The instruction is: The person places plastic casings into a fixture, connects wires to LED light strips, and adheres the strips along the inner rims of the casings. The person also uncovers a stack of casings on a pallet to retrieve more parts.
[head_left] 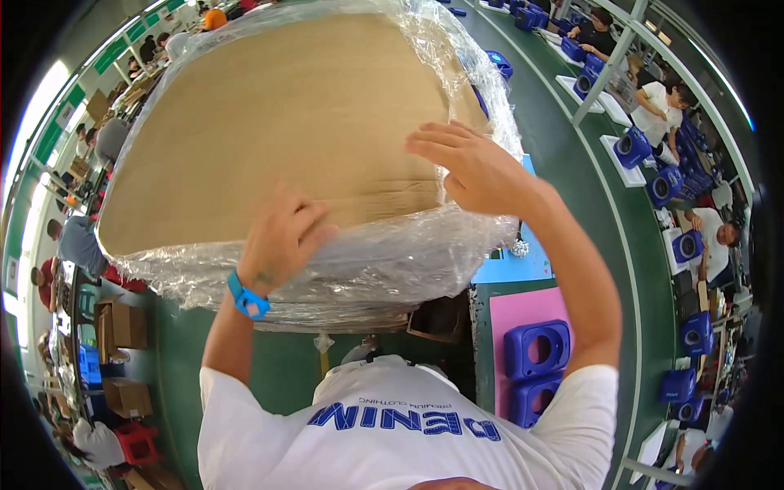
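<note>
In front of me is a big flat sheet of brown cardboard with rounded corners. Clear plastic wrap runs around its edges and hangs bunched along the near side. My left hand, with a blue band on the wrist, is over the near edge of the cardboard; its fingers are apart and partly blurred, with nothing in them. At the near right corner my right hand hovers over the cardboard and wrap, palm down with fingers stretched out and empty. Whether either hand touches the surface, I cannot tell.
Blue plastic housings lie on a pink sheet by my right elbow, beside a light blue board. Along the right, people sit at a line with several blue housings on white trays. Cardboard boxes and a red stool stand left.
</note>
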`<state>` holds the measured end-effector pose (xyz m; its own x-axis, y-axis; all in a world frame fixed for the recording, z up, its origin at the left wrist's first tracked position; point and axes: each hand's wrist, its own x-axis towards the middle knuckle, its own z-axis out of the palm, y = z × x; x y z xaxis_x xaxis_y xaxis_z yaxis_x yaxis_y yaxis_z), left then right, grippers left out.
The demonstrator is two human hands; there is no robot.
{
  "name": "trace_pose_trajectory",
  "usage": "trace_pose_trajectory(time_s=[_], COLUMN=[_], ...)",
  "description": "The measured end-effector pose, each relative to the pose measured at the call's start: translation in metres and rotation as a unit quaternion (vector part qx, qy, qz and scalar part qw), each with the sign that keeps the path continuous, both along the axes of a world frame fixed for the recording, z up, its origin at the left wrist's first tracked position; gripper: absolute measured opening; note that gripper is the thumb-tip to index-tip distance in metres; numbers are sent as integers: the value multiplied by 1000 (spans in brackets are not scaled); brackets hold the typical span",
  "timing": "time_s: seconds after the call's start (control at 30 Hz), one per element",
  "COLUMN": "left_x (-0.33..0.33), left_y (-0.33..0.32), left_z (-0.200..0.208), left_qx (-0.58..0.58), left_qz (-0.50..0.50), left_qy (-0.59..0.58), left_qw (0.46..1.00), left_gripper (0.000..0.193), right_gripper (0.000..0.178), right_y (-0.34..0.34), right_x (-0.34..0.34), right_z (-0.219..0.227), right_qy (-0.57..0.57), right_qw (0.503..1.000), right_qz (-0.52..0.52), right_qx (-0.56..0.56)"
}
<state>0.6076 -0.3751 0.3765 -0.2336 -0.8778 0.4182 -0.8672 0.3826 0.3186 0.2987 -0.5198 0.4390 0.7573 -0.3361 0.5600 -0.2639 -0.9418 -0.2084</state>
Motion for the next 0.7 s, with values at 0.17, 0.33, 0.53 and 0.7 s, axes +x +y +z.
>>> trace_pose_trajectory(time_s=[0.17,0.33,0.53,0.7], left_x=[0,-3,-31,-104], left_y=[24,30,29,12], left_z=[-6,-8,-12,2], left_qx=[-37,-51,-39,60], left_qz=[-72,-93,-115,-113], left_qy=[9,4,-37,3], left_qw=[997,994,992,992], left_gripper=[34,35,40,49], right_gripper=[26,13,46,44], right_y=[-30,-4,32,21], right_x=[9,-78,-121,-129], right_z=[-2,-4,-29,-32], right_qy=[382,273,159,161], right_qw=[923,959,981,983], right_qz=[-51,-80,-110,-81], right_qx=[-2,17,-15,-35])
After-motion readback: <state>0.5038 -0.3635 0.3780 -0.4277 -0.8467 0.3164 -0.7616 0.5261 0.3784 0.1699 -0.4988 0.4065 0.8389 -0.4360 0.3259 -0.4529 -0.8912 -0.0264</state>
